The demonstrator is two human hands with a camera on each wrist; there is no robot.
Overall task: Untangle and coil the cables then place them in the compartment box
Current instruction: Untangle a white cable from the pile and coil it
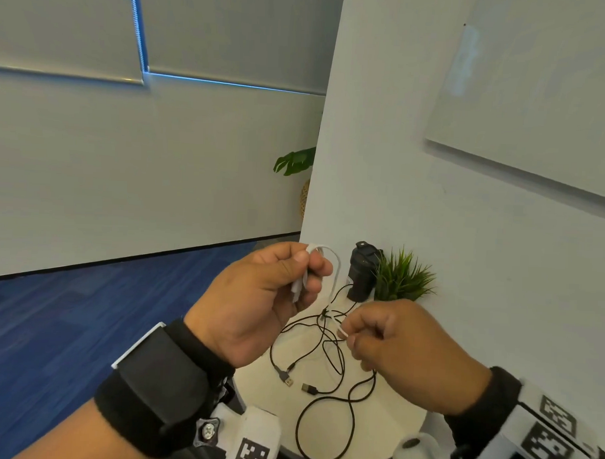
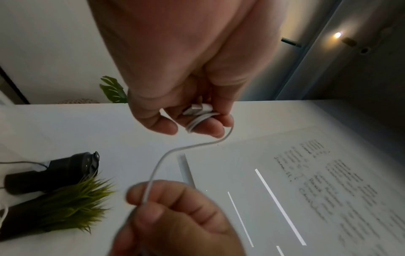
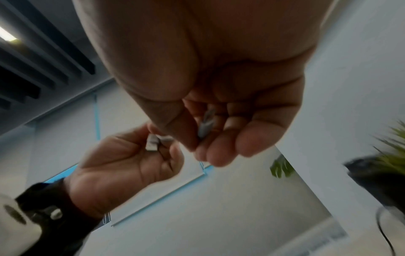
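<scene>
Your left hand (image 1: 257,296) holds white cable (image 2: 166,155) wound round fingers. Your right hand (image 1: 410,353) pinches its loose end. Black cables (image 1: 324,360) lie tangled on round table (image 1: 383,424). Whiteboard (image 2: 306,181) writing too blurry to read.

The head view is bright and evenly lit, with soft, weak shadows; straight wall lines bow toward the frame edges. A pale sheen lies on the whiteboard (image 1: 539,100) at upper right. The left wrist view is dimmer: a small warm lamp (image 2: 337,34) glares at upper right, the near skin at top is soft and washed out, and the writing at lower right is smeared. The right wrist view is the darkest and blurriest, with a ceiling light (image 3: 6,35) at upper left and the plant (image 3: 394,155) at right streaked.
</scene>
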